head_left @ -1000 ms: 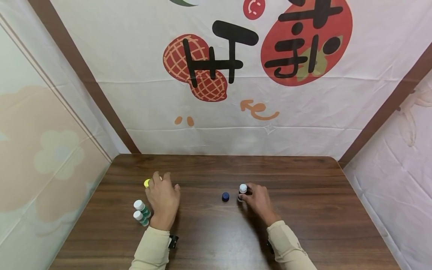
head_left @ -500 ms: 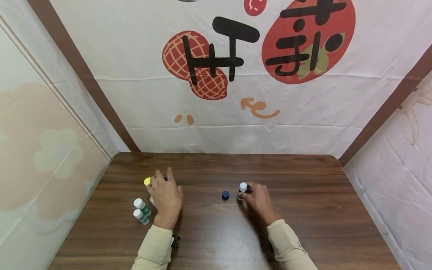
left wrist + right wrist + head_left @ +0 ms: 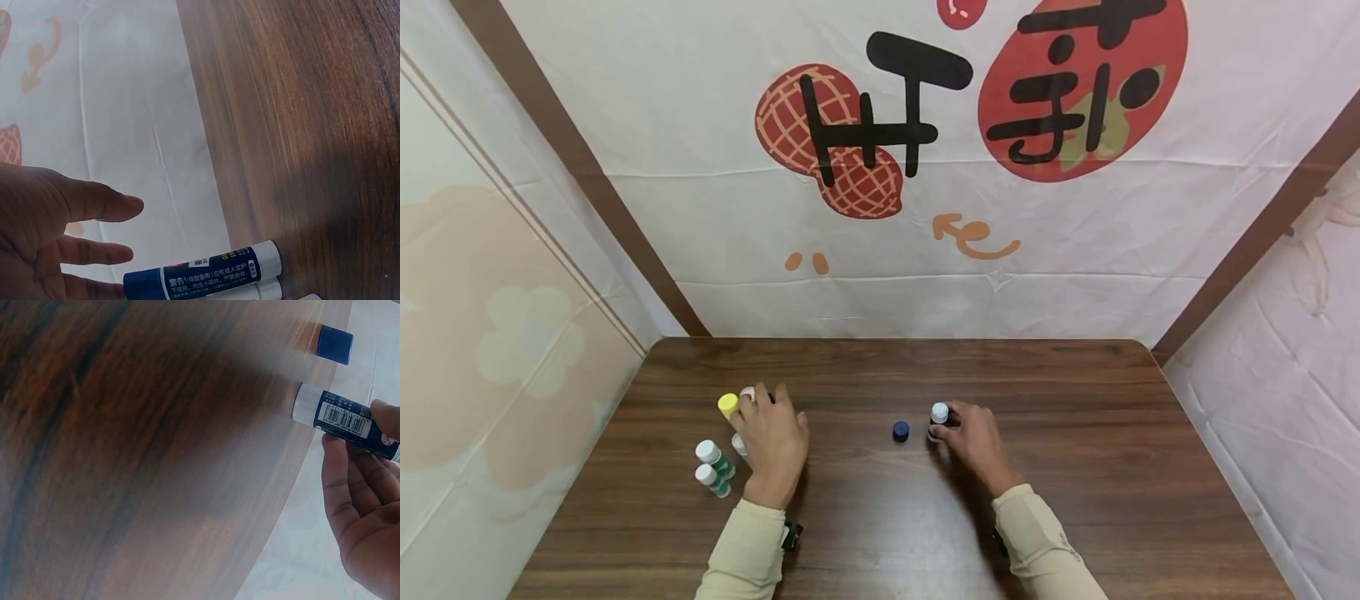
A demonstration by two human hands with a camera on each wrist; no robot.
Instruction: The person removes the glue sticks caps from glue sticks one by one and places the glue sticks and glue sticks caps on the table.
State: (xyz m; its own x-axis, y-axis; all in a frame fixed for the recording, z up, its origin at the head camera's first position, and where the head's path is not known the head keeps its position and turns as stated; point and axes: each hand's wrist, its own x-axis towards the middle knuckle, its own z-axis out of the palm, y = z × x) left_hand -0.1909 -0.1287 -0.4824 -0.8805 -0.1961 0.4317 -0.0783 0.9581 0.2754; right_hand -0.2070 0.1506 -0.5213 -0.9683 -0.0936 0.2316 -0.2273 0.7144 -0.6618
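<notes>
My right hand pinches a navy-labelled glue stick between thumb and fingers. The stick stands upright on the table with its white top uncovered. Just left of it sits a loose dark blue cap. My left hand hovers over a group of glue sticks on the left, its fingers spread. In the left wrist view, its fingertips reach the blue cap end of another navy glue stick. A yellow-capped stick and a white-topped one are partly hidden by this hand.
Two green-labelled sticks with white caps, one farther and one nearer, stand left of my left wrist. The brown wooden table meets a white printed cloth wall at its back edge. Cloth walls also flank both sides.
My left hand has shifted slightly right over the group, so more of the white-topped sticks beside it shows. My right hand keeps holding the glue stick in the same spot.
</notes>
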